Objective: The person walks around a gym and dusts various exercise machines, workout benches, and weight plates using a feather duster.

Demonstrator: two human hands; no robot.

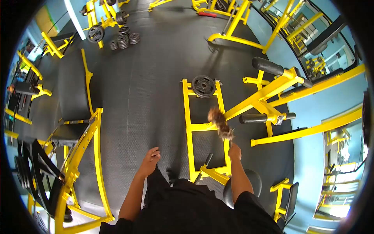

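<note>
In my right hand (pixel 235 151) is a feather duster (pixel 223 126), gripped near its lower end. Its brown, fluffy head is blurred and reaches forward over the crossbar of a yellow machine frame (pixel 188 128). On the far end of that frame lies a black weight plate (pixel 203 86). My left hand (pixel 151 160) hangs over the black floor on the left with nothing in it, its fingers loosely apart. A round black seat (pixel 253 183) sits below my right forearm.
Padded yellow arms with black rollers (pixel 253 118) stand to the right, beside a mirrored wall. On the left are a black-padded bench (pixel 72 85) and a yellow-framed machine (pixel 97 156). Stacked weight plates (pixel 123 41) rest on the floor farther off.
</note>
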